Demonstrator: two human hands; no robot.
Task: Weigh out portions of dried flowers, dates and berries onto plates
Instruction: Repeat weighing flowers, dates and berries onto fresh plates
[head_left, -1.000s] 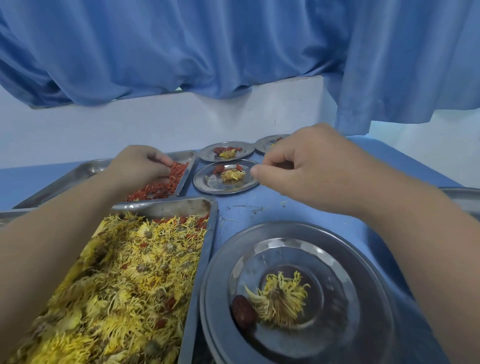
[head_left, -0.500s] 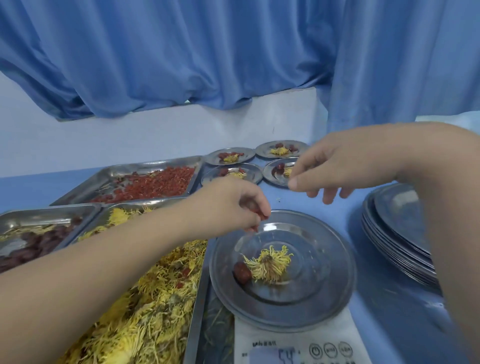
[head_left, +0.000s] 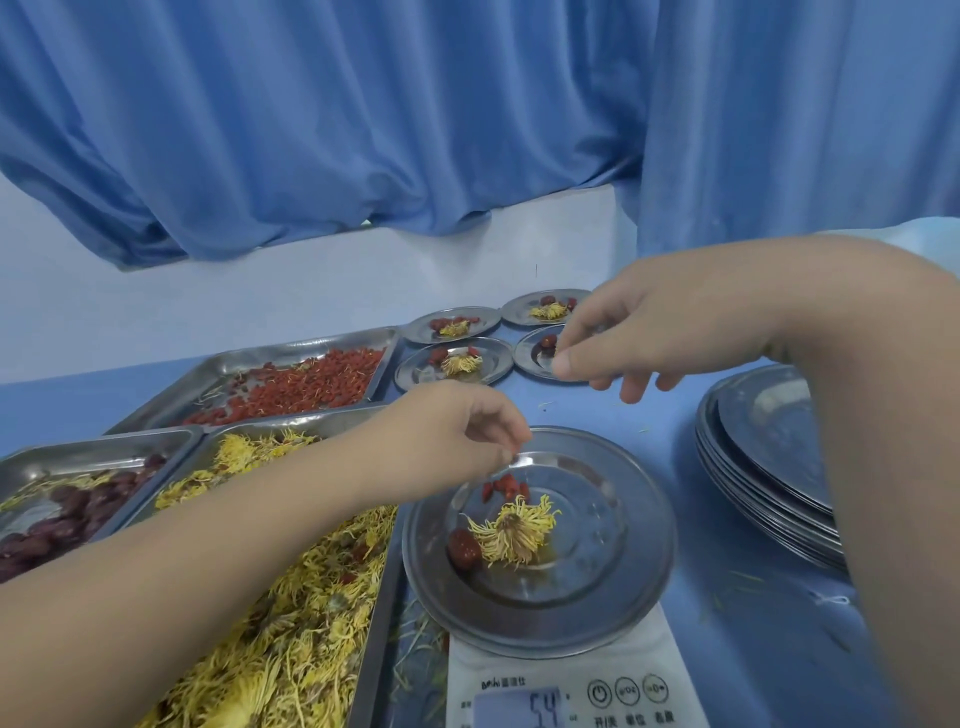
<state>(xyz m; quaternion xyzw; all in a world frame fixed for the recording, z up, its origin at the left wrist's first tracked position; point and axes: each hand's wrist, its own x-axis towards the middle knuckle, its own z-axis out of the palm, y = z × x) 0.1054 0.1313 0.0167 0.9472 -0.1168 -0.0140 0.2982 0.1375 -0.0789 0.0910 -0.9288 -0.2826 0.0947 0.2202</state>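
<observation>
Weighing at lower centre: plate (head_left: 640, 564) seated on scale (head_left: 574, 686), display reading 54. Found on plate: one flower (head_left: 511, 531), one date (head_left: 464, 548) touching its left side, berries (head_left: 503, 487) just above. Left hand (head_left: 457, 436) over plate's upper-left rim, fingertips bunched; unable to tell if gripping berries. Right hand (head_left: 654, 332) right of centre, above small plates (head_left: 410, 371), thumb meeting forefinger; contents indiscernible. Trays (head_left: 260, 356) left, stack (head_left: 769, 441) right.

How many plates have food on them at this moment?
5. One plate sits on the scale. Four small plates lie beyond: far-left, far-right, near-left, near-right, partly behind the right hand. Others may be hidden.
</observation>
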